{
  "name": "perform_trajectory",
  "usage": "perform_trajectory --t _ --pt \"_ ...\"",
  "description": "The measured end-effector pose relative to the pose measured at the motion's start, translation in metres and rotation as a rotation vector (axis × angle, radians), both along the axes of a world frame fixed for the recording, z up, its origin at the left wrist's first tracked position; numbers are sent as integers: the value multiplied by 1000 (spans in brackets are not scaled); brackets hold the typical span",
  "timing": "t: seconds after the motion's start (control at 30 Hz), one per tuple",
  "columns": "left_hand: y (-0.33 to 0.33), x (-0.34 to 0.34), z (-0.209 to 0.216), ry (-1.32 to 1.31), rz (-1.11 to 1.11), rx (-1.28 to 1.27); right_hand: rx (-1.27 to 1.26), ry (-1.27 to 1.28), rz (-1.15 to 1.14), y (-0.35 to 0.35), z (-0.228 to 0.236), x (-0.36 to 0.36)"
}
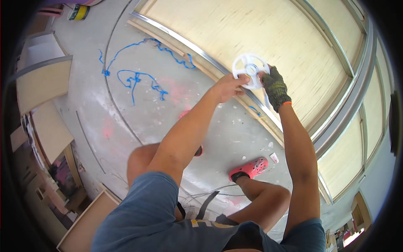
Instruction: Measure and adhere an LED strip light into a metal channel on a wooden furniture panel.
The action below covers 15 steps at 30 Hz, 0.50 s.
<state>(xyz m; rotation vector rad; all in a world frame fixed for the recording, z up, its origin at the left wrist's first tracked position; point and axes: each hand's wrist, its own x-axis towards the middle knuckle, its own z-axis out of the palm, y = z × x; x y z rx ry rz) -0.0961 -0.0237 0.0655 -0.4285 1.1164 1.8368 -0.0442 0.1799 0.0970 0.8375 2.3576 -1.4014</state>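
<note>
Far left, pale boards (44, 82) lean at the dim, bent rim where their edges blur, and blue cord (136, 77) lies tangled on the grey concrete floor (126, 122). The bare left hand (228, 86) pinches the near rim of a white spoked reel (250, 69), fingers closed on it, held up over the metal-edged panel (273, 38). The gloved right hand (275, 86) clasps the reel's other side, its fingertips hidden behind the plastic, while a red clog (249, 168) shows below and the other foot is mostly covered by the left forearm.
</note>
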Motion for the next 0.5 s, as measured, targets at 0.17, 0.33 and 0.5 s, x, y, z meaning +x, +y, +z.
perform_trajectory --t 0.17,0.33,0.5 --pt "-219 -86 -107 620 332 -1667 -113 -41 -70 -67 5 -17" --pt "-204 -85 -154 373 -94 -919 -387 -79 -359 -76 -1 17" --pt "-222 -70 -139 652 -1232 -827 -229 -98 -418 -69 -9 42"
